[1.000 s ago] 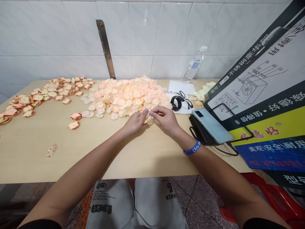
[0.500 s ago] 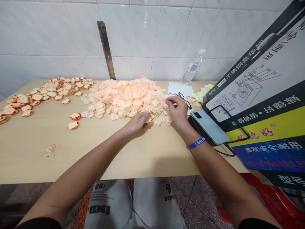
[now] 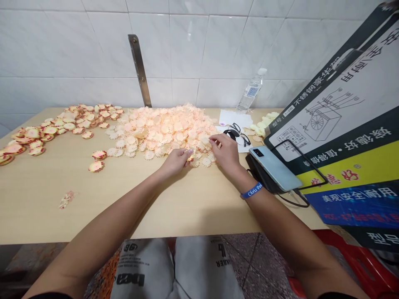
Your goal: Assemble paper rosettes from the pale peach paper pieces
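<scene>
My left hand is closed in a pinch around a small stack of yellow and red jagged-edged flower pieces, just above the table. To its right, my right hand has its thumb and fingertips pressed together. A pale flower piece shows right at those fingertips; whether it is pinched or lies behind them is unclear. Behind both hands spreads a large heap of thin, pale pink flower-shaped pieces with toothed rims.
Thicker red-edged stacks lie at the left, with two stacks closer in. At the right are eyeglasses, a water bottle, pale green pieces, a phone and a large printed carton. A tiled wall bounds the back.
My right hand has moved left and slightly down, nearer my left hand, uncovering more of the eyeglasses. My left hand keeps its stack, now turned so more of it shows.
</scene>
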`<state>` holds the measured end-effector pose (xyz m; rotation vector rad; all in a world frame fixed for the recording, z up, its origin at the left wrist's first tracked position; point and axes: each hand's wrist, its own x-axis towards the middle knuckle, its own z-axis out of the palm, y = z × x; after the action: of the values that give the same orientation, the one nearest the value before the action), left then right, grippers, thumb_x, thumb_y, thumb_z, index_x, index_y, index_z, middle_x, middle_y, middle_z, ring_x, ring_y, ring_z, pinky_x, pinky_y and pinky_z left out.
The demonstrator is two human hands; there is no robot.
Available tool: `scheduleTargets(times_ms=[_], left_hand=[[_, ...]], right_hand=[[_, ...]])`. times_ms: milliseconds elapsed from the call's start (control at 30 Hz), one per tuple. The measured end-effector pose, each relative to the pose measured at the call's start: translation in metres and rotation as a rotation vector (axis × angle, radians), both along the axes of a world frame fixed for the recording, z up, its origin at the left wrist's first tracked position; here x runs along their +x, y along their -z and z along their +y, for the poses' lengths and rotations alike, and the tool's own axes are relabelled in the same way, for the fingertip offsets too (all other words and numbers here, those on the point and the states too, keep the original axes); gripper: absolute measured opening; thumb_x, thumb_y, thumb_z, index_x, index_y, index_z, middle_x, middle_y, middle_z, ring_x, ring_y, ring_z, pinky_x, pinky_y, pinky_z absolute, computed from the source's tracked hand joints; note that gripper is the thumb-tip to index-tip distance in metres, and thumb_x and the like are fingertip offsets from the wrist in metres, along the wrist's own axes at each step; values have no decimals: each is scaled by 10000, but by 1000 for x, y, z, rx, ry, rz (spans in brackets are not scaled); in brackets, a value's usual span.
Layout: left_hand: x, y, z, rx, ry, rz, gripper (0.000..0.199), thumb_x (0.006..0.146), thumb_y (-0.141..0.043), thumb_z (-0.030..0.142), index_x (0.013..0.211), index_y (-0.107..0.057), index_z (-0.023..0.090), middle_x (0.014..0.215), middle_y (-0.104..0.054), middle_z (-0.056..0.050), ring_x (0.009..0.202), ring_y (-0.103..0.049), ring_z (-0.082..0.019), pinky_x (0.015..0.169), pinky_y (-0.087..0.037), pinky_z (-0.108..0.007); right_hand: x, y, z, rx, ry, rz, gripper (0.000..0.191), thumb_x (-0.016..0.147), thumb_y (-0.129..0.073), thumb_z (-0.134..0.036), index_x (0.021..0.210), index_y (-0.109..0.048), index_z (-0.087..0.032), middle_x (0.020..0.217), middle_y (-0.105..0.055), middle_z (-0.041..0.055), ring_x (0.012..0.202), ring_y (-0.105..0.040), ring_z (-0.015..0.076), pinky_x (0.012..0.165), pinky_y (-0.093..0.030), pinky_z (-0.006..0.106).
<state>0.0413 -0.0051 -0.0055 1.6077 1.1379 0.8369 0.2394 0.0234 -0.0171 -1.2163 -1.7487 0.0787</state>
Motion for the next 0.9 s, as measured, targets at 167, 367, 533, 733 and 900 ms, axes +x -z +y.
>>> scheduleTargets(times_ms=[167, 367, 533, 733, 900], left_hand=[[0, -3, -3, 24, -45, 28, 643, 833, -366, 736, 466, -319, 210, 409, -314, 35, 406, -282, -80, 457, -216, -261], [-2, -6, -5, 121, -32, 84, 662, 850, -298, 748, 471, -298, 205, 446, -273, 31, 451, -276, -93, 470, -197, -270], [0, -5, -7, 140, 32, 98, 628, 898, -228, 694, 538, -369, 199, 513, -342, 20, 516, -343, -113, 518, -265, -265], [6, -1, -7, 40, 58, 10, 532, 915, -313, 602, 620, -467, 187, 544, -444, -1, 527, -417, -129, 541, -346, -274], [6, -1, -5, -15, 37, -125, 277, 856, -505, 395, 682, -467, 184, 609, -510, 4, 552, -477, -115, 557, -406, -247]], right_hand=[[-1, -10, -8, -58, 66, 66, 198, 823, -645, -294, 670, -555, -207, 652, -550, 6, 616, -476, 162, 628, -384, 311], [-26, -14, -29, -326, -463, 243, 255, 752, -719, -370, 944, -677, -207, 902, -647, 36, 735, -567, 151, 618, -432, 273], [-31, -7, -23, -500, -430, 519, 219, 745, -676, -386, 699, -635, -176, 613, -563, -15, 576, -501, 119, 526, -391, 241], [3, -10, 4, -161, -38, 389, 171, 768, -630, -281, 889, -704, -186, 843, -683, 53, 727, -590, 181, 710, -495, 333], [8, -8, 8, -57, -41, 84, 354, 822, -531, -164, 1138, -686, -202, 1160, -678, 109, 1018, -618, 248, 864, -499, 404]])
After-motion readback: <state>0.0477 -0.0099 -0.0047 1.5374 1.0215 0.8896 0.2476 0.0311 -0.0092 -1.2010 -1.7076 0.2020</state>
